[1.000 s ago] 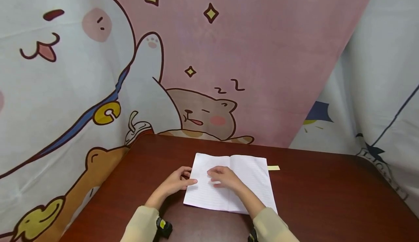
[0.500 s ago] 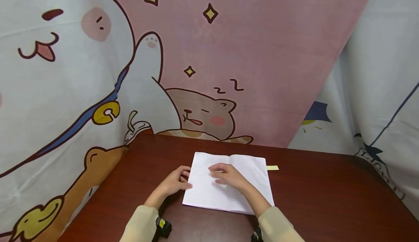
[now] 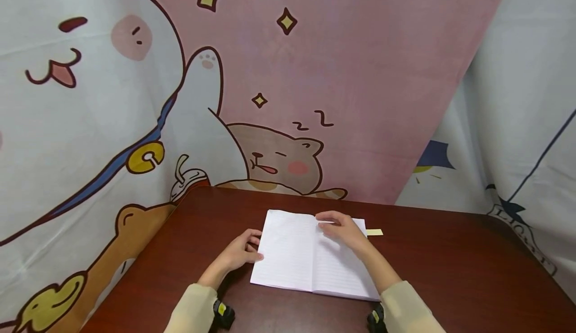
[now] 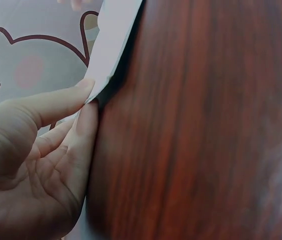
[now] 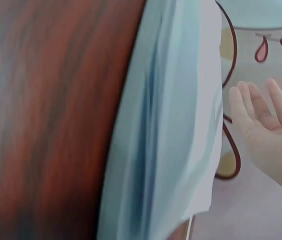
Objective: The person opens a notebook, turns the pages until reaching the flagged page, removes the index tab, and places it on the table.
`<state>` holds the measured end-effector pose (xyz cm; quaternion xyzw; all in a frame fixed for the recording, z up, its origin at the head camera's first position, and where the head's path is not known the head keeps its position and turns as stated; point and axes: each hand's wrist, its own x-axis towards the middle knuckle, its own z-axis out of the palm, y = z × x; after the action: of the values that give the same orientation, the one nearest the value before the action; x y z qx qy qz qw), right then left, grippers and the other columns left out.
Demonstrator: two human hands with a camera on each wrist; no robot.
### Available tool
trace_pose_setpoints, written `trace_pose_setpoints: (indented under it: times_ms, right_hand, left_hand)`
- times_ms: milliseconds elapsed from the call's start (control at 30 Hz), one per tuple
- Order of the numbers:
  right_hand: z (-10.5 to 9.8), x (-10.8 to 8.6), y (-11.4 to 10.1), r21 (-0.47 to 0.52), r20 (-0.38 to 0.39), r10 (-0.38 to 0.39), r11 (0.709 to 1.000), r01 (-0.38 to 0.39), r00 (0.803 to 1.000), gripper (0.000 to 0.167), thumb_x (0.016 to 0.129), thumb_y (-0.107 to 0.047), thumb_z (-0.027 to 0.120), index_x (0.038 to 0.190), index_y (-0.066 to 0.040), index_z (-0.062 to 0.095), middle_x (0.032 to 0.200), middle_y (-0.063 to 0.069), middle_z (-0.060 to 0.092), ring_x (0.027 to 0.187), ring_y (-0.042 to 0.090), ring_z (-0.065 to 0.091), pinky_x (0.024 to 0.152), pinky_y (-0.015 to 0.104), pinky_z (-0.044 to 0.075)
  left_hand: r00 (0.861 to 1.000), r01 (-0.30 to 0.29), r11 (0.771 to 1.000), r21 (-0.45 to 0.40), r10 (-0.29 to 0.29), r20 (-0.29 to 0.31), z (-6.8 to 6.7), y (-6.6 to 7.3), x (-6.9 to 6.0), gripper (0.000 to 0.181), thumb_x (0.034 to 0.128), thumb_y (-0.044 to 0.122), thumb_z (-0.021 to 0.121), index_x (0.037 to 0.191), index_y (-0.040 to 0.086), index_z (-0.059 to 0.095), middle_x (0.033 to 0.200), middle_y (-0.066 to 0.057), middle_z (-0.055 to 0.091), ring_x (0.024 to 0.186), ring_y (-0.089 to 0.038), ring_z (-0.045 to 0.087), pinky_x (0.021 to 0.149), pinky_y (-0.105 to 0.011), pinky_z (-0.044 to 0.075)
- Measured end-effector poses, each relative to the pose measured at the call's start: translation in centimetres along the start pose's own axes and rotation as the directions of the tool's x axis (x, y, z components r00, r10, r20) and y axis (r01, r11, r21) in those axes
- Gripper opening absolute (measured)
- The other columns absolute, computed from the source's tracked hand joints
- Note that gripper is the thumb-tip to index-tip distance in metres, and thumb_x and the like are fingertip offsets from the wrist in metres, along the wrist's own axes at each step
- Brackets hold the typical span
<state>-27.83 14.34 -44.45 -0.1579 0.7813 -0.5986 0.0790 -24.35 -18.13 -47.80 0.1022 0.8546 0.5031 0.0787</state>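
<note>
An open notebook with white lined pages (image 3: 285, 253) lies on the brown table. At its left edge, the left hand (image 3: 238, 253) pinches the pages between thumb and fingers; the left wrist view shows the thumb of this hand (image 4: 41, 145) on top of the paper (image 4: 112, 45) and a finger beneath. The right hand (image 3: 344, 230) is over the upper part of the right page, fingers loosely bent and holding nothing. In the right wrist view that hand (image 5: 273, 120) is spread beside the notebook's page edges (image 5: 181, 110).
A pale yellow tab (image 3: 374, 232) sticks out past the notebook's right edge. The brown table (image 3: 450, 273) extends to both sides. Behind it hangs a cloth (image 3: 360, 73) printed with cartoon animals. Both wrists carry black devices, one (image 3: 223, 315) at the left sleeve.
The right hand has moved right, from over the left page to over the right page. The left hand has stayed at the left edge, its thumb drawn back slightly toward that edge.
</note>
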Motion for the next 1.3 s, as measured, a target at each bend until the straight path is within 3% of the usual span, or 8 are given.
trace_pose_setpoints:
  times_ms: [200, 367, 467, 600, 767, 1133, 1233, 1300]
  right_hand:
    - [-2.6, -0.7, -0.3, -0.069, -0.073, 0.031, 0.997, -0.036, 0.997, 0.038, 0.097, -0.018, 0.065, 0.13, -0.001, 0.061, 0.138, 0.022, 0.058, 0.116, 0.018, 0.061, 0.097, 0.033, 0.055]
    - [-4.3, -1.2, 0.4, -0.13, -0.137, 0.052, 0.989, -0.07, 0.989, 0.039, 0.097, -0.022, 0.065, 0.13, -0.003, 0.061, 0.136, 0.022, 0.059, 0.113, 0.018, 0.061, 0.092, 0.028, 0.055]
    - [-5.2, -1.5, 0.9, -0.158, -0.178, 0.06, 0.983, -0.089, 0.982, 0.042, 0.097, -0.025, 0.066, 0.132, -0.002, 0.061, 0.138, 0.021, 0.059, 0.119, 0.023, 0.06, 0.092, 0.025, 0.052]
    - [-6.1, -1.8, 1.6, -0.155, -0.21, 0.087, 0.981, -0.121, 0.974, 0.045, 0.098, -0.025, 0.064, 0.135, -0.001, 0.058, 0.144, 0.02, 0.054, 0.134, 0.034, 0.05, 0.104, 0.035, 0.047]
    - [-6.8, -1.9, 2.3, -0.176, -0.214, 0.132, 0.969, -0.172, 0.968, 0.047, 0.099, -0.025, 0.062, 0.138, 0.0, 0.055, 0.146, 0.023, 0.051, 0.135, 0.039, 0.048, 0.106, 0.049, 0.046]
    - [-7.5, -2.6, 3.5, -0.193, -0.235, 0.164, 0.958, -0.212, 0.958, 0.046, 0.101, -0.025, 0.058, 0.138, 0.002, 0.052, 0.142, 0.025, 0.054, 0.131, 0.039, 0.051, 0.105, 0.047, 0.046]
    - [-7.6, -2.7, 3.6, -0.197, -0.257, 0.156, 0.958, -0.21, 0.954, 0.043, 0.102, -0.022, 0.058, 0.137, 0.003, 0.053, 0.139, 0.024, 0.057, 0.129, 0.036, 0.054, 0.1, 0.037, 0.049]
    - [-7.6, -2.7, 3.6, -0.195, -0.269, 0.151, 0.959, -0.207, 0.951, 0.042, 0.101, -0.021, 0.058, 0.135, 0.003, 0.055, 0.136, 0.024, 0.059, 0.12, 0.022, 0.061, 0.094, 0.026, 0.05]
  left_hand:
    - [1.0, -0.005, 1.0, -0.011, 0.005, -0.002, -0.1, 0.0, 0.0, 0.061, 0.081, 0.001, 0.079, 0.133, -0.005, 0.049, 0.112, -0.019, 0.06, 0.086, -0.017, 0.059, 0.068, -0.026, 0.052]
    - [1.0, -0.001, 1.0, -0.011, 0.001, -0.003, 0.1, -0.2, 0.0, 0.06, 0.0813, 0.002, 0.079, 0.133, -0.004, 0.05, 0.111, -0.018, 0.06, 0.085, -0.017, 0.059, 0.068, -0.027, 0.053]
    - [1.0, 0.0, 1.0, -0.015, 0.0, -0.001, 0.2, -0.3, 0.0, 0.059, 0.0815, 0.003, 0.079, 0.133, -0.004, 0.05, 0.111, -0.017, 0.06, 0.085, -0.017, 0.059, 0.068, -0.027, 0.053]
    - [1.0, -0.005, 1.0, -0.021, 0.005, 0.007, 0.2, -0.3, 0.1, 0.06, 0.0815, 0.002, 0.079, 0.133, -0.005, 0.049, 0.111, -0.018, 0.06, 0.085, -0.016, 0.059, 0.068, -0.027, 0.054]
    - [1.0, -0.002, 1.0, -0.014, 0.002, -0.006, 0.1, -0.2, 0.1, 0.059, 0.0813, 0.002, 0.079, 0.132, -0.004, 0.05, 0.111, -0.019, 0.06, 0.085, -0.017, 0.059, 0.068, -0.027, 0.054]
    - [1.0, -0.005, 1.0, -0.026, 0.004, -0.011, 0.0, 0.0, -0.2, 0.059, 0.0815, 0.0, 0.078, 0.133, -0.005, 0.05, 0.112, -0.02, 0.06, 0.086, -0.019, 0.061, 0.068, -0.032, 0.055]
    - [1.0, -0.005, 1.0, -0.024, 0.005, -0.007, 0.0, 0.0, -0.2, 0.059, 0.0818, 0.001, 0.078, 0.133, -0.005, 0.049, 0.112, -0.019, 0.06, 0.086, -0.019, 0.061, 0.069, -0.032, 0.055]
    - [1.0, -0.001, 1.0, -0.024, 0.001, -0.006, 0.0, 0.0, -0.2, 0.059, 0.0818, 0.001, 0.078, 0.134, -0.005, 0.049, 0.112, -0.019, 0.06, 0.086, -0.018, 0.061, 0.069, -0.031, 0.055]
